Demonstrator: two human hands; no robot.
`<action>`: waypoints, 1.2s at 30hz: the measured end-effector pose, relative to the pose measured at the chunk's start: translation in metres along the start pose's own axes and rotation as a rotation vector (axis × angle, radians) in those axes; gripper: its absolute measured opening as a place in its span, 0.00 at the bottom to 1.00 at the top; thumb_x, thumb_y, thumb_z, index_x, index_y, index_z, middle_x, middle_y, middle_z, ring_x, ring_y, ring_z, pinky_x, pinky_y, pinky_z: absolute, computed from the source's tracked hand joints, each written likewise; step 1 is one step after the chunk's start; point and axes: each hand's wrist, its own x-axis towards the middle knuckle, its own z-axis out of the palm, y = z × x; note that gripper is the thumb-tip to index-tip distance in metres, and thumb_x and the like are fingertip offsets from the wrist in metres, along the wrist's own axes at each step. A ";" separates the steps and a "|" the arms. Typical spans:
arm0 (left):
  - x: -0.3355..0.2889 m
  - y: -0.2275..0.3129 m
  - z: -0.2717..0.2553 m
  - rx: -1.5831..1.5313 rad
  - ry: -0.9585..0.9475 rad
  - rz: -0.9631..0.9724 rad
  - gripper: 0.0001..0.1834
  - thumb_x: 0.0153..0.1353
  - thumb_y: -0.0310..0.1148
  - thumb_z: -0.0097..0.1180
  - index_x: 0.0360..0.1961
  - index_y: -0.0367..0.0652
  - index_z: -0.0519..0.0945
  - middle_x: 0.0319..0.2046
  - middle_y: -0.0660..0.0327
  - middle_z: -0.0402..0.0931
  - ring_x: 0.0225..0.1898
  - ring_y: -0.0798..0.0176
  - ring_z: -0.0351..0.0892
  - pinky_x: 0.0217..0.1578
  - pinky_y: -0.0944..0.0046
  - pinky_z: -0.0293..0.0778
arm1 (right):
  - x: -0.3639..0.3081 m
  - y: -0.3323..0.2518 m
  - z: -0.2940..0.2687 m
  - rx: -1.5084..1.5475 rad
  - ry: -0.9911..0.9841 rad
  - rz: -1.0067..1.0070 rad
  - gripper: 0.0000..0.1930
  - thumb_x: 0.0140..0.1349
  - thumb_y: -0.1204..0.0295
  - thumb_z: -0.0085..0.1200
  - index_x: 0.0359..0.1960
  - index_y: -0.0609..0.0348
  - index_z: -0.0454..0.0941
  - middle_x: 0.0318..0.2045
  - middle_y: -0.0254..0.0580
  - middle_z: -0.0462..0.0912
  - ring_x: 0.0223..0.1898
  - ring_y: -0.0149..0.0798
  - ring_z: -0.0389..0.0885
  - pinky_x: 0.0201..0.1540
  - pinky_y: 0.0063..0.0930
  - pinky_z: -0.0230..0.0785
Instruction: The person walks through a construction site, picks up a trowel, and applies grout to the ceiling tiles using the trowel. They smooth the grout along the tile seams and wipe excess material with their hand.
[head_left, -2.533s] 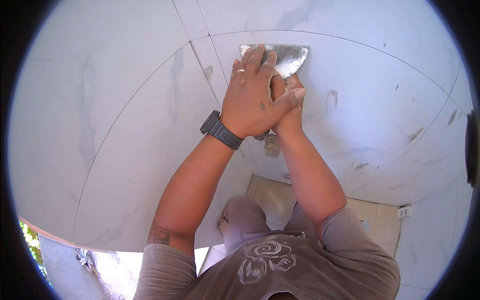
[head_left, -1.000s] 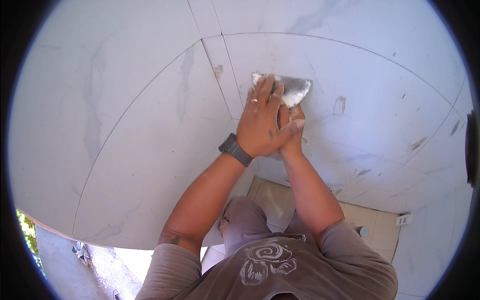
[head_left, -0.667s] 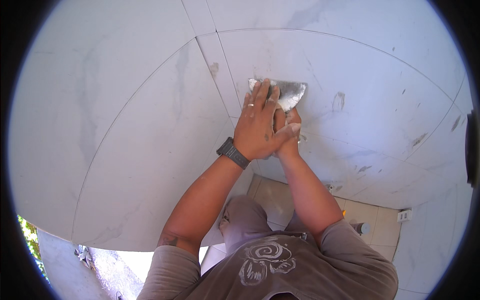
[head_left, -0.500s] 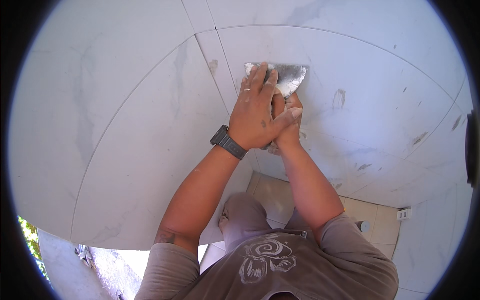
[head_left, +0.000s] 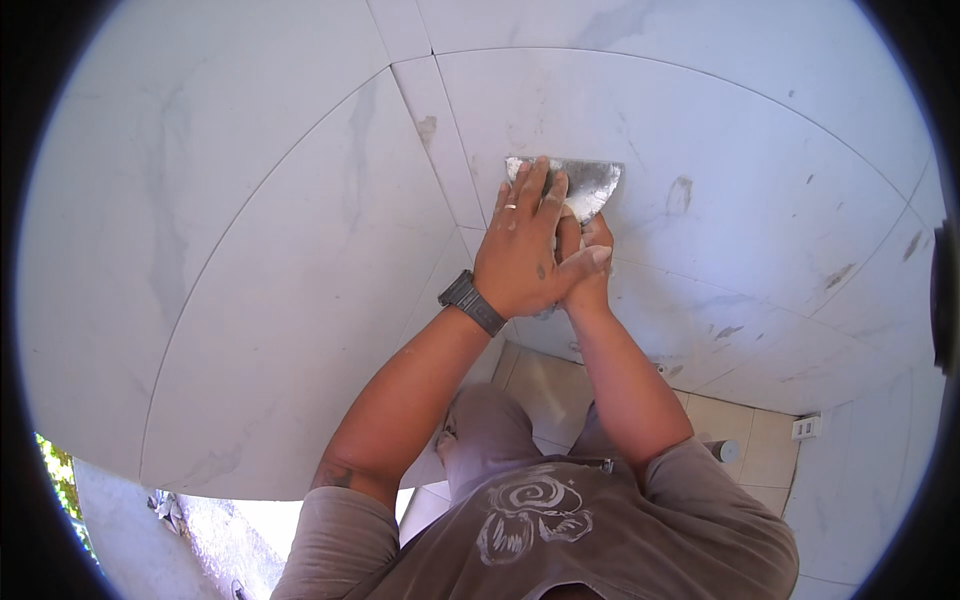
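Toward one o'clock, I see putty knife (head_left: 592, 182) against marbled wall tile (head_left: 730, 160), edge facing twelve, long axis twelve-to-six; right hand (head_left: 600, 234) clamped round mostly hidden handle, left hand (head_left: 522, 255) across both.

On the left stands a side wall (head_left: 250, 330) of large white tiles with grey veining, its seams bent into long curves. At the near left, past the wall's lower edge, lie a pale grey slab (head_left: 125, 520), a small heap of crumpled grey scraps (head_left: 168, 508) and a strip of sunlit green foliage (head_left: 58, 478) at the rim. To the right, a floor (head_left: 772, 455) of beige square tiles bears a grey round-topped cylinder (head_left: 728, 451). Just beyond it to the right is a small white box (head_left: 806, 428), perhaps a socket, though it is too small to tell. A dark object (head_left: 943, 300) borders the far right rim.
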 end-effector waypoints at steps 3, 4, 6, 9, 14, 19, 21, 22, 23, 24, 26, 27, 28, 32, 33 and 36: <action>-0.001 0.000 -0.002 -0.017 0.030 0.000 0.51 0.63 0.60 0.59 0.70 0.23 0.64 0.73 0.30 0.53 0.76 0.30 0.51 0.75 0.36 0.45 | -0.001 0.000 0.002 -0.229 -0.058 -0.255 0.16 0.76 0.61 0.50 0.54 0.61 0.77 0.40 0.38 0.85 0.39 0.27 0.80 0.40 0.27 0.73; -0.002 0.000 -0.004 -0.007 0.029 -0.003 0.51 0.63 0.60 0.59 0.70 0.23 0.64 0.73 0.30 0.53 0.76 0.30 0.51 0.75 0.36 0.45 | -0.002 -0.001 0.003 -0.200 -0.085 -0.195 0.16 0.76 0.62 0.50 0.54 0.61 0.78 0.41 0.38 0.85 0.39 0.27 0.80 0.41 0.27 0.73; -0.001 0.000 -0.005 0.003 0.018 -0.002 0.51 0.63 0.60 0.59 0.70 0.23 0.64 0.73 0.29 0.53 0.76 0.30 0.51 0.75 0.36 0.45 | -0.004 -0.002 0.005 -0.104 -0.061 -0.170 0.16 0.76 0.62 0.50 0.54 0.61 0.78 0.41 0.38 0.85 0.40 0.27 0.81 0.42 0.26 0.74; 0.000 0.001 -0.005 -0.003 0.003 -0.001 0.51 0.63 0.60 0.59 0.70 0.23 0.64 0.73 0.29 0.52 0.76 0.30 0.50 0.74 0.35 0.44 | -0.003 -0.004 0.006 0.041 -0.022 0.003 0.14 0.74 0.66 0.49 0.49 0.65 0.77 0.42 0.45 0.85 0.42 0.36 0.81 0.47 0.34 0.73; 0.001 -0.002 -0.002 0.009 0.129 0.044 0.51 0.63 0.60 0.59 0.71 0.23 0.62 0.73 0.29 0.52 0.76 0.29 0.49 0.74 0.34 0.43 | 0.004 -0.005 0.002 -0.118 -0.109 -0.165 0.15 0.75 0.64 0.50 0.52 0.64 0.79 0.43 0.42 0.86 0.42 0.32 0.82 0.46 0.30 0.74; -0.008 -0.002 0.002 -0.012 0.001 -0.048 0.52 0.64 0.62 0.57 0.71 0.24 0.63 0.73 0.29 0.52 0.76 0.28 0.49 0.74 0.33 0.45 | -0.003 0.003 0.004 -0.205 -0.067 -0.168 0.14 0.75 0.66 0.49 0.50 0.66 0.77 0.41 0.45 0.86 0.41 0.38 0.81 0.47 0.35 0.74; -0.009 -0.002 0.002 -0.027 0.010 -0.048 0.52 0.64 0.64 0.56 0.70 0.24 0.63 0.73 0.29 0.52 0.76 0.28 0.49 0.73 0.33 0.46 | -0.004 0.005 0.005 -0.151 -0.034 -0.070 0.14 0.75 0.66 0.49 0.48 0.66 0.77 0.40 0.47 0.86 0.40 0.38 0.81 0.46 0.36 0.73; -0.007 -0.004 0.002 -0.031 0.031 -0.037 0.52 0.64 0.63 0.56 0.71 0.24 0.63 0.73 0.29 0.52 0.76 0.28 0.49 0.73 0.33 0.46 | -0.003 0.005 0.006 -0.159 -0.061 -0.167 0.14 0.75 0.66 0.49 0.49 0.66 0.77 0.40 0.48 0.86 0.40 0.39 0.81 0.47 0.36 0.73; -0.006 -0.006 0.001 -0.015 -0.024 -0.075 0.52 0.64 0.63 0.56 0.71 0.24 0.63 0.74 0.29 0.52 0.76 0.28 0.49 0.73 0.33 0.46 | 0.000 0.005 0.007 -0.181 -0.076 -0.173 0.14 0.75 0.66 0.49 0.49 0.66 0.77 0.40 0.48 0.86 0.40 0.39 0.81 0.47 0.36 0.73; -0.003 -0.009 0.000 -0.043 0.049 -0.035 0.51 0.64 0.61 0.57 0.71 0.25 0.62 0.74 0.30 0.51 0.76 0.28 0.48 0.74 0.33 0.44 | 0.004 0.006 0.009 -0.165 -0.068 -0.239 0.14 0.75 0.66 0.49 0.49 0.66 0.77 0.40 0.49 0.86 0.40 0.40 0.81 0.47 0.36 0.73; 0.001 -0.014 -0.003 -0.060 0.131 0.018 0.50 0.65 0.58 0.58 0.72 0.25 0.60 0.75 0.31 0.50 0.77 0.29 0.48 0.74 0.34 0.42 | 0.010 0.008 0.013 -0.096 -0.098 -0.171 0.15 0.74 0.65 0.50 0.49 0.67 0.77 0.40 0.49 0.85 0.40 0.40 0.81 0.47 0.36 0.73; 0.001 -0.017 -0.004 -0.043 0.045 -0.038 0.50 0.65 0.59 0.58 0.72 0.25 0.61 0.74 0.31 0.51 0.77 0.29 0.48 0.74 0.33 0.44 | 0.013 0.010 0.015 -0.032 -0.124 -0.254 0.15 0.74 0.65 0.50 0.48 0.67 0.77 0.40 0.49 0.85 0.40 0.40 0.81 0.47 0.37 0.73; -0.001 -0.017 -0.004 -0.033 0.028 -0.033 0.51 0.65 0.60 0.58 0.72 0.25 0.62 0.74 0.30 0.52 0.77 0.28 0.48 0.73 0.31 0.45 | 0.011 0.013 0.015 -0.126 -0.067 -0.130 0.15 0.74 0.65 0.51 0.49 0.67 0.78 0.41 0.50 0.86 0.42 0.40 0.82 0.48 0.37 0.73; -0.018 -0.003 0.006 -0.031 -0.110 -0.081 0.51 0.64 0.62 0.57 0.71 0.26 0.63 0.73 0.31 0.54 0.76 0.28 0.49 0.72 0.29 0.45 | -0.011 0.022 -0.005 -0.110 -0.041 -0.003 0.17 0.75 0.65 0.50 0.54 0.66 0.77 0.45 0.47 0.86 0.44 0.40 0.83 0.51 0.36 0.73; -0.020 0.005 0.013 -0.036 -0.039 -0.013 0.50 0.64 0.61 0.58 0.71 0.26 0.63 0.73 0.31 0.53 0.76 0.29 0.49 0.73 0.30 0.44 | -0.016 0.022 -0.018 -0.113 -0.045 -0.080 0.16 0.75 0.65 0.50 0.55 0.66 0.77 0.45 0.47 0.86 0.45 0.39 0.83 0.51 0.36 0.73; -0.023 0.025 0.029 -0.015 -0.062 0.052 0.48 0.64 0.59 0.58 0.71 0.28 0.65 0.75 0.33 0.52 0.77 0.29 0.48 0.73 0.30 0.43 | -0.027 0.013 -0.055 -0.142 -0.010 -0.047 0.16 0.75 0.67 0.49 0.57 0.65 0.76 0.47 0.45 0.85 0.47 0.38 0.82 0.53 0.35 0.73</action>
